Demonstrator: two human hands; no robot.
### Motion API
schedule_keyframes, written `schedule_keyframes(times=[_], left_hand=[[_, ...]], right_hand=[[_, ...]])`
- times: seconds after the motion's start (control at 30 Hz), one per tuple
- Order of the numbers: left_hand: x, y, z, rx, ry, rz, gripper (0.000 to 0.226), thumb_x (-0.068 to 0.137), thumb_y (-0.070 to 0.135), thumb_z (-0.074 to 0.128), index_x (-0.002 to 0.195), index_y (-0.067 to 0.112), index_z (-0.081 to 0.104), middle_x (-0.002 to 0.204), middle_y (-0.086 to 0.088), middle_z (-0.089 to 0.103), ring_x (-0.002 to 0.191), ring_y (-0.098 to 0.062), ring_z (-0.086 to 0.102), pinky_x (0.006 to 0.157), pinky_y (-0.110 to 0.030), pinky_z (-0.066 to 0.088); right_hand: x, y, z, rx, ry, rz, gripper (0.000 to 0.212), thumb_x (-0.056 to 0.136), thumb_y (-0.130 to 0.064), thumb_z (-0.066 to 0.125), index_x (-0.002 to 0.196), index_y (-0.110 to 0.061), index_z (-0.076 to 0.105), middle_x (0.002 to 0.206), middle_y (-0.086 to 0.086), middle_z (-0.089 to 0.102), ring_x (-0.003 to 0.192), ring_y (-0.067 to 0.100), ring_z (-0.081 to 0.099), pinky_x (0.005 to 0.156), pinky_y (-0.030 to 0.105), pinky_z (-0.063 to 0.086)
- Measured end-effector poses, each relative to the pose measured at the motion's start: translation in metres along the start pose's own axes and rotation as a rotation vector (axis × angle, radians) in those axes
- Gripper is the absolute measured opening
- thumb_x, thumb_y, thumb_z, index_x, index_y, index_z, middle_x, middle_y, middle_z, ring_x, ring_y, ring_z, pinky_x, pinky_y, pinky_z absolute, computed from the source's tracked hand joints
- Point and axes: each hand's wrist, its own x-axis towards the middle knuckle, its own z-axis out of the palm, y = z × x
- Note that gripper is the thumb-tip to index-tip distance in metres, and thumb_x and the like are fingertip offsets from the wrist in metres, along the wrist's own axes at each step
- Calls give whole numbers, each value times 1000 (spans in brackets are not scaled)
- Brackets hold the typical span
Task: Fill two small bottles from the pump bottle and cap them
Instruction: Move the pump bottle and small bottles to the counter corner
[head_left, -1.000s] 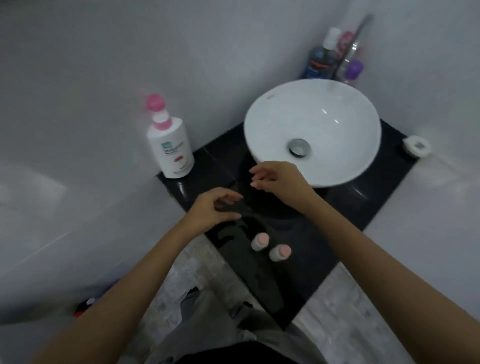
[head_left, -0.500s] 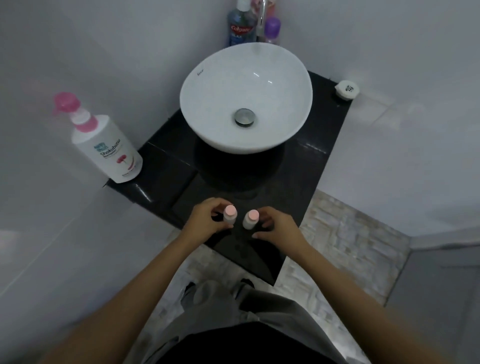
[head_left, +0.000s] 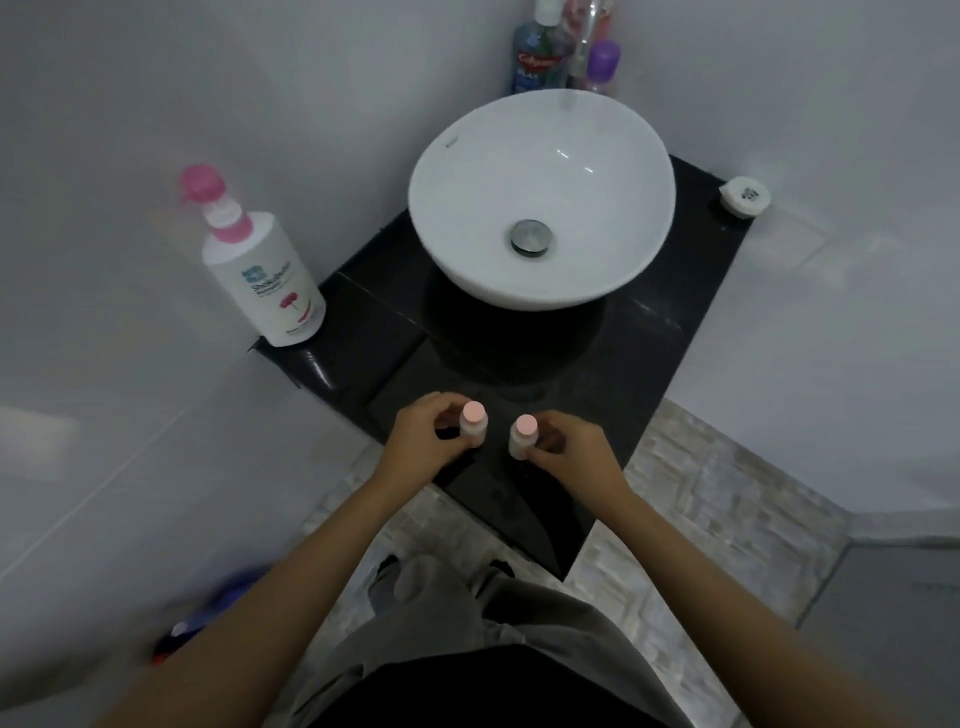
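Observation:
Two small white bottles with pink caps stand upright side by side near the front corner of the black counter (head_left: 675, 332). My left hand (head_left: 423, 439) grips the left small bottle (head_left: 474, 423) from its left side. My right hand (head_left: 574, 449) grips the right small bottle (head_left: 522, 436) from its right side. Both caps are on. The white pump bottle (head_left: 265, 280) with a pink pump head stands at the counter's far left corner against the wall, well away from both hands.
A white round basin (head_left: 540, 202) with a metal drain fills the counter's middle. Several toiletry bottles (head_left: 540, 52) and a tap stand behind it. A small white round object (head_left: 744, 195) sits at the right corner. Tiled floor lies below the counter.
Both hands came down from in front of the basin onto the two small bottles and now hold them. The view has shifted, so the basin sits further back.

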Motion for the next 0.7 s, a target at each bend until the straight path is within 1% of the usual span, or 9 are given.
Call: schedule_keyframes(times=[0.1, 0.2, 0.27, 0.37, 0.4, 0.5, 0.53, 0.6, 0.7], left_hand=[[-3, 2, -17, -14, 100, -25, 36, 72, 9, 78, 105, 18, 66, 103, 5, 65, 92, -2, 62, 79, -7, 48], [-4, -2, -39, 17, 243, -55, 37, 72, 9, 78, 106, 18, 66, 102, 5, 64, 88, 0, 60, 77, -7, 47], [-4, -8, -54, 31, 352, -84, 39, 71, 8, 78, 107, 17, 66, 101, 3, 64, 86, 0, 59, 76, -4, 46], [1, -16, -76, 25, 503, -156, 42, 71, 5, 78, 110, 14, 66, 101, 3, 63, 83, 0, 57, 74, 1, 44], [3, -17, -82, 19, 554, -178, 41, 71, 4, 77, 110, 12, 66, 100, 3, 62, 82, 0, 56, 73, 2, 43], [14, -22, -96, -21, 693, -230, 38, 70, 1, 77, 106, 8, 67, 95, 1, 63, 79, -4, 56, 69, 4, 41], [19, -24, -100, -33, 725, -250, 37, 69, 1, 78, 104, 7, 67, 93, 0, 63, 78, -6, 56, 68, 4, 40], [27, -28, -104, -45, 770, -285, 35, 68, 2, 79, 100, 7, 67, 90, 0, 63, 78, -10, 57, 65, 2, 41], [39, -35, -109, -60, 828, -323, 34, 66, 3, 80, 97, 6, 67, 86, -1, 64, 78, -15, 59, 66, -6, 44]], right_hand=[[13, -14, -2, 19, -34, -55, 30, 79, -23, 73, 108, -22, 65, 94, -5, 69, 86, 8, 65, 81, 28, 55], [35, -38, -2, 50, -96, -121, 30, 80, -23, 73, 109, -22, 66, 94, -6, 70, 86, 5, 66, 80, 24, 54], [54, -57, 0, 67, -128, -161, 28, 80, -24, 73, 107, -21, 66, 92, -7, 70, 84, 5, 66, 77, 22, 54], [87, -89, 9, 68, -178, -242, 28, 77, -19, 74, 104, -18, 67, 89, -4, 70, 81, 10, 67, 74, 22, 52], [97, -100, 13, 56, -197, -274, 28, 76, -18, 74, 103, -18, 67, 88, -4, 70, 79, 10, 66, 73, 20, 51], [129, -130, 29, 34, -260, -348, 23, 77, -16, 73, 99, -15, 66, 82, -8, 67, 69, -1, 60, 66, 8, 44], [139, -139, 35, 33, -274, -362, 23, 77, -14, 73, 99, -12, 66, 83, -6, 67, 68, -1, 58, 66, 7, 43], [158, -152, 49, 30, -293, -371, 23, 76, -11, 73, 99, -9, 67, 85, -3, 67, 71, 2, 58, 69, 13, 44], [179, -164, 69, 12, -317, -375, 24, 75, -8, 74, 97, -7, 66, 88, -1, 66, 81, 11, 61, 78, 21, 48]])
